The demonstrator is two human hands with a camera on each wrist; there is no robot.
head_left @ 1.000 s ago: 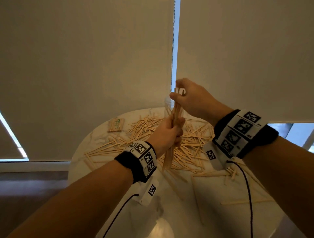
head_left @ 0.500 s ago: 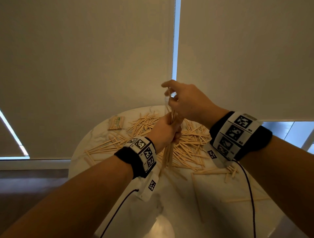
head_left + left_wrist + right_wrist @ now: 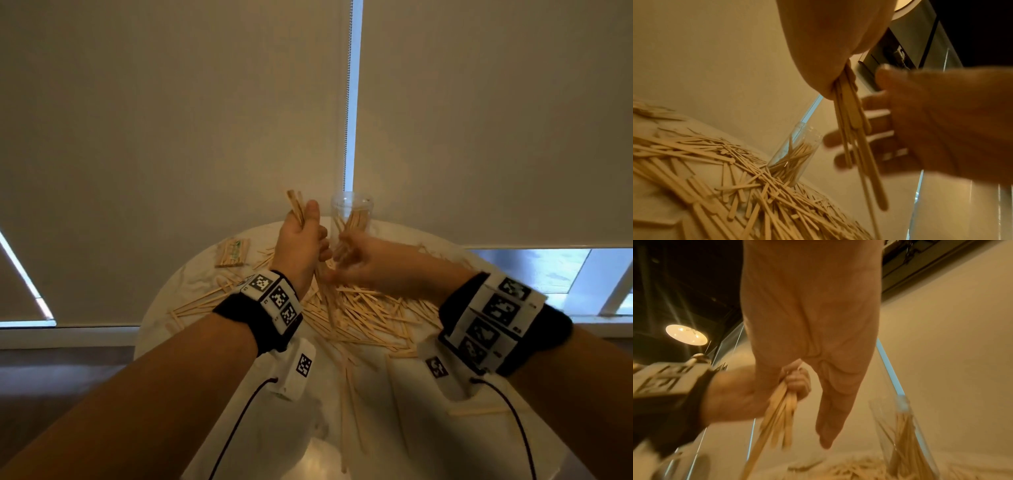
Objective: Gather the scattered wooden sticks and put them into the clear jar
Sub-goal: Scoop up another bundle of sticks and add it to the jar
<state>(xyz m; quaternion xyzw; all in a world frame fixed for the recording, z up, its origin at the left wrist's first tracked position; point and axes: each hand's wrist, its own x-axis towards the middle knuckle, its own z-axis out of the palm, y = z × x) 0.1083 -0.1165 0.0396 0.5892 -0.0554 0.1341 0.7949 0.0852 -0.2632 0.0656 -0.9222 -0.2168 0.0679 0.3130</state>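
Observation:
My left hand [image 3: 301, 243] grips a bundle of wooden sticks [image 3: 295, 205] upright in its fist; their lower ends hang below it [image 3: 851, 129]. My right hand [image 3: 356, 263] is just right of the bundle with its fingers [image 3: 849, 139] stretched toward the sticks, holding nothing. The clear jar [image 3: 352, 209] stands upright at the table's far edge behind the hands, partly filled with sticks [image 3: 797, 152]. A thick scatter of sticks [image 3: 370, 315] covers the table under both hands. In the right wrist view the left hand [image 3: 797, 382] is blurred.
The round white table [image 3: 394, 438] stands against drawn window blinds [image 3: 171, 137]. A flat packet of sticks [image 3: 233, 253] lies at the far left. A few long sticks [image 3: 349, 394] lie toward the near edge. Cables run from both wristbands.
My right hand let go of the bundle's top and dropped down to its right side. My left hand lifted the bundle and shifted left, so the jar now shows.

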